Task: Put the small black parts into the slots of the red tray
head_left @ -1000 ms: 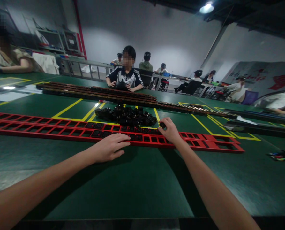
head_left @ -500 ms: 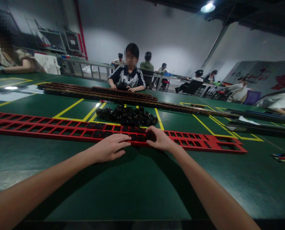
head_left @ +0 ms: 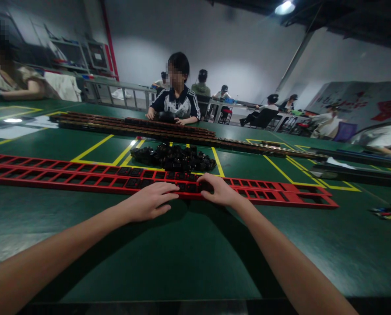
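A long red frame (head_left: 93, 180) with two rows of rectangular openings lies across the table. Black square modules that look like sockets (head_left: 135, 171) sit in several of its middle openings. My left hand (head_left: 152, 201) rests at the frame's near edge, fingers stretched out over the near row, holding nothing. To its right, my right hand (head_left: 220, 191) curves thumb and index finger around a black module in the near row, which the fingers partly hide. Just behind the frame lies a heap of loose black modules (head_left: 182, 158).
Long brown-and-black strips (head_left: 136, 127) are stacked behind the heap. Dark rails (head_left: 356, 174) lie at the right, with a bundle of coloured pieces (head_left: 389, 213) nearer. Yellow tape marks the green table (head_left: 182, 262). A person (head_left: 175, 100) sits opposite, hands on a dark object.
Both hands keep nearly the same places on the frame. The view has shifted very slightly. The person opposite has turned their head to the left.
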Motion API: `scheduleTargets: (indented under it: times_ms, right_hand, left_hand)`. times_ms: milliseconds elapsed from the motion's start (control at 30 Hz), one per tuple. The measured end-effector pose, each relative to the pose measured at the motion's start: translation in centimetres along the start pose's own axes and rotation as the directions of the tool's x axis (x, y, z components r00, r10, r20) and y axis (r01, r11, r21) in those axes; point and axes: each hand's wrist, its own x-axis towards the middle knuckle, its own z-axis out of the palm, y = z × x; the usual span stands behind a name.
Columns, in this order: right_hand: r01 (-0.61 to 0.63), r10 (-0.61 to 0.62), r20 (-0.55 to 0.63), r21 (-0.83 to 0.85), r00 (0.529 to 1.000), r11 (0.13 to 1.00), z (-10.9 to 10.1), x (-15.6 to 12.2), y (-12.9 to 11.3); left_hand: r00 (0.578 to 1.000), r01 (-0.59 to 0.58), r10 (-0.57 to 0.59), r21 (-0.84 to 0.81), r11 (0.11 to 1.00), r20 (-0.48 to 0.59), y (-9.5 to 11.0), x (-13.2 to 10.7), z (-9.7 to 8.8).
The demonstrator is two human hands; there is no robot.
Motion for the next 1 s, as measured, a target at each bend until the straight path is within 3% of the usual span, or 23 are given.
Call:
scheduleTargets:
  times_ms: [400, 500, 633, 733, 833, 1000]
  right_hand:
    - [0.016, -0.022, -0.053, -0.095, 0.998, 0.995, 0.7, -0.3, 0.1]
    - [0.009, -0.019, -0.076, -0.133, 0.997, 0.991, 0.7, -0.2, 0.0]
    - [0.030, -0.045, -0.090, -0.156, 0.995, 0.987, 0.8, 0.0, 0.0]
    - [0.052, -0.067, -0.093, -0.158, 0.993, 0.986, 1.0, 0.1, 0.1]
    - [0.047, -0.062, -0.097, -0.148, 0.993, 0.988, 1.1, 0.2, 0.3]
    - [0.052, -0.065, -0.083, -0.150, 0.994, 0.987, 1.2, 0.1, 0.5]
  left_hand:
    - [0.998, 0.007, -0.007, 0.005, 1.000, -0.062, -0.2, 0.1, 0.0]
    - [0.989, 0.065, -0.058, 0.049, 0.997, -0.133, -0.8, 0.1, 0.0]
    - [0.933, 0.258, -0.224, 0.089, 0.962, -0.282, -2.9, -0.4, -0.7]
    - [0.877, 0.400, -0.346, 0.107, 0.910, -0.334, -5.4, -1.0, -1.7]
    - [0.841, 0.507, -0.450, 0.147, 0.849, -0.302, -7.7, -1.5, -2.4]
    - [0.831, 0.554, -0.531, 0.169, 0.815, -0.164, -10.4, -1.6, -2.5]
